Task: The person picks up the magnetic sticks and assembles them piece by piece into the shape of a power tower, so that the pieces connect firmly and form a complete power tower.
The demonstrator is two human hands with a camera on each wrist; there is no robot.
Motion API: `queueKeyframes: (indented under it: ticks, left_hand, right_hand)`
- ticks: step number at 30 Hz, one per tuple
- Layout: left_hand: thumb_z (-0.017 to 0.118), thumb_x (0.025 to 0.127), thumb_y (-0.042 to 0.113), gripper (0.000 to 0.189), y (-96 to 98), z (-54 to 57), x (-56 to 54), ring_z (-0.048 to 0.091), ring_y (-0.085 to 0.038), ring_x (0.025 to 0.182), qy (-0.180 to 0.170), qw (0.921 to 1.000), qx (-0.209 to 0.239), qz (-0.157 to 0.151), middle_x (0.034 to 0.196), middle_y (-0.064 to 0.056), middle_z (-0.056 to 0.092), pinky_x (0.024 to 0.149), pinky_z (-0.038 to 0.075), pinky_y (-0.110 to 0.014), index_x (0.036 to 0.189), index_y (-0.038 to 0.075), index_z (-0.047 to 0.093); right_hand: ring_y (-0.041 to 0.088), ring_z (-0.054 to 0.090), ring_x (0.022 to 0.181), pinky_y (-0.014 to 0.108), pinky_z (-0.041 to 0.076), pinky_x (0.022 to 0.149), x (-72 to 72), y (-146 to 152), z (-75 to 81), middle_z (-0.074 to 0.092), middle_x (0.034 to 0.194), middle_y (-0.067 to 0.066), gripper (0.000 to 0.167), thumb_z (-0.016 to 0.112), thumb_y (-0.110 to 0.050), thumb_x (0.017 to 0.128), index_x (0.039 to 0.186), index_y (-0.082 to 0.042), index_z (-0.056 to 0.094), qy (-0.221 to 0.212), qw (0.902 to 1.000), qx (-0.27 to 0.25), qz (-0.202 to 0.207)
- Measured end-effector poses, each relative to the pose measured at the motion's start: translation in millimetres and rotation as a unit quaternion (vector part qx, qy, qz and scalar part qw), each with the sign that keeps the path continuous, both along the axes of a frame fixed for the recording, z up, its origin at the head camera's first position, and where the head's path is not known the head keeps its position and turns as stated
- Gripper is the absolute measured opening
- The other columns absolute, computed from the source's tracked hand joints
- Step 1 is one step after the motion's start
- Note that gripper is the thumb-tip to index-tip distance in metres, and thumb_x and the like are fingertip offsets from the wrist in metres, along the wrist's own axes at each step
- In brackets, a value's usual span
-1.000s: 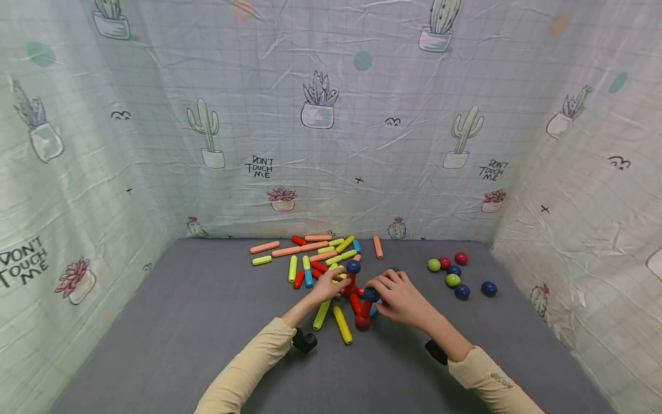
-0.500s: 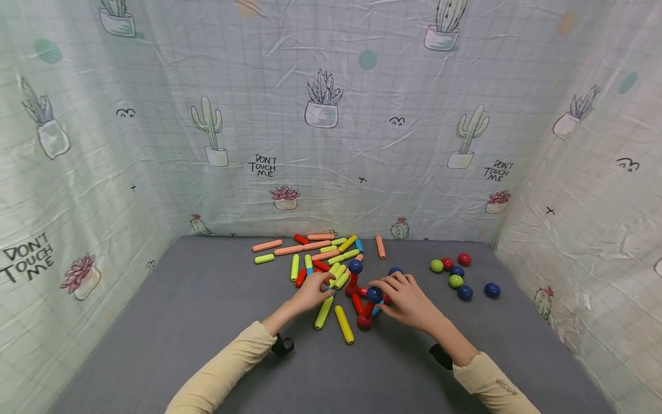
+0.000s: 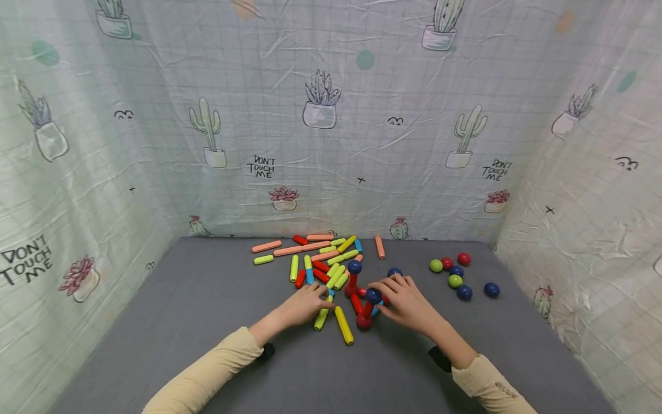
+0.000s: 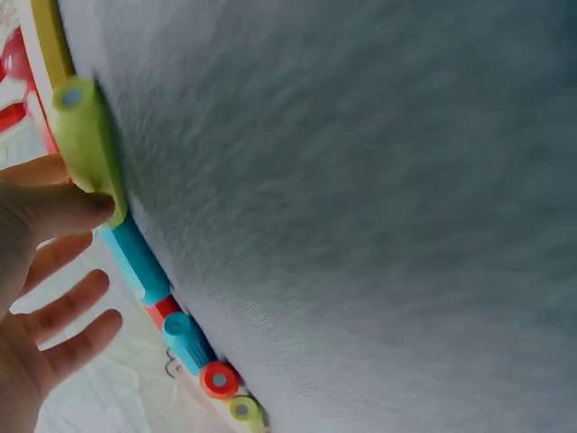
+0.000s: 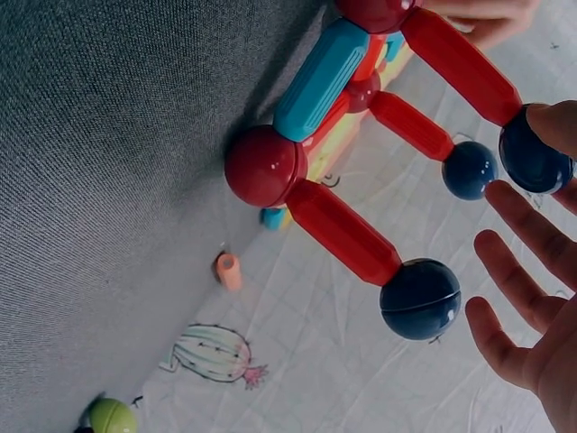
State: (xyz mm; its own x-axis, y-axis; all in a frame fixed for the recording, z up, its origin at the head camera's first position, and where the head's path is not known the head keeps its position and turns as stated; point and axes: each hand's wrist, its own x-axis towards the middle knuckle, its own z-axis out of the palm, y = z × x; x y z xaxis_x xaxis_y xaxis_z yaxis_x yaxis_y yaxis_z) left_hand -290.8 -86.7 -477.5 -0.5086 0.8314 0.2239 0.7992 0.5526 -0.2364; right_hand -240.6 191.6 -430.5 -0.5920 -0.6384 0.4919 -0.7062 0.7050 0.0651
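A construction of magnetic rods and balls stands in the table's middle. Its base joins red balls (image 3: 364, 321) with red rods and a blue rod (image 5: 323, 79). Three upright red rods (image 5: 343, 233) each carry a dark blue ball. My right hand (image 3: 408, 302) pinches the nearest blue ball (image 3: 373, 296) between thumb and index finger, other fingers spread. To the construction's left, my left hand (image 3: 300, 305) pinches a lime-green rod (image 4: 88, 144) lying on the table, thumb on its side, remaining fingers apart. A yellow rod (image 3: 343, 325) lies between that hand and the construction.
Behind my left hand lie several loose rods, among them an orange rod (image 3: 266, 246), a red rod (image 3: 320, 276) and a lime rod (image 3: 293, 268). Loose balls, including a green ball (image 3: 436, 265) and a blue ball (image 3: 492, 290), sit at right. A patterned curtain (image 3: 331, 172) encloses the table.
My left hand has left the construction's rear upright and moved left and toward me, down to the lime-green rod. My right hand stays at the near blue ball.
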Motion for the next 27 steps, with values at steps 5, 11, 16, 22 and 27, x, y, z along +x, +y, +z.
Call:
queueKeyframes:
  ticks: [5,11,16,22,27]
  left_hand:
    - [0.056,0.085,0.021,0.023,-3.1,-1.0,4.5,0.046,-0.016,0.092,0.037,0.9982,-0.033,-0.034,0.108,0.002,0.057,0.072,0.042,-0.028,0.104,0.033,0.065]
    - [0.059,0.081,0.022,0.023,-1.5,11.3,4.1,0.047,-0.015,0.094,0.095,0.9933,-0.055,-0.037,0.105,0.008,0.06,0.078,0.04,-0.032,0.1,0.034,0.062]
    - [0.063,0.079,0.021,0.028,15.3,21.5,4.6,0.049,-0.019,0.098,0.18,0.9816,-0.042,-0.046,0.105,0.006,0.059,0.083,0.042,-0.038,0.102,0.036,0.061]
    - [0.065,0.079,0.025,0.023,37.7,18.8,3.5,0.049,-0.019,0.102,0.279,0.9578,-0.023,-0.066,0.103,0.004,0.058,0.087,0.044,-0.039,0.101,0.034,0.06]
    - [0.065,0.079,0.027,0.021,48.7,18.6,3.3,0.049,-0.019,0.104,0.303,0.9511,-0.012,-0.06,0.101,0.004,0.059,0.089,0.044,-0.04,0.099,0.033,0.063]
  right_hand:
    - [0.014,0.045,0.088,0.034,0.035,0.073,0.9,0.2,-1.1,0.059,0.102,-0.004,0.047,0.074,-0.026,0.07,0.113,-0.015,0.058,0.01,0.9998,-0.012,0.008]
    - [0.014,0.046,0.09,0.033,0.035,0.074,1.1,-1.0,-1.0,0.059,0.103,-0.005,0.042,0.07,-0.027,0.075,0.114,-0.017,0.058,0.003,0.9998,-0.017,0.008]
    - [0.014,0.046,0.09,0.033,0.035,0.074,0.6,-1.6,-1.1,0.059,0.103,-0.005,0.041,0.069,-0.027,0.076,0.115,-0.018,0.057,-0.008,0.9998,-0.015,-0.002]
    - [0.014,0.045,0.088,0.034,0.035,0.073,-0.8,-4.6,-2.0,0.06,0.102,-0.004,0.042,0.071,-0.027,0.074,0.113,-0.017,0.059,-0.004,0.9997,-0.022,0.001]
    - [0.015,0.047,0.09,0.035,0.037,0.074,-0.4,-5.4,-3.2,0.06,0.102,-0.004,0.044,0.071,-0.026,0.074,0.114,-0.016,0.058,-0.01,0.9997,-0.021,-0.001]
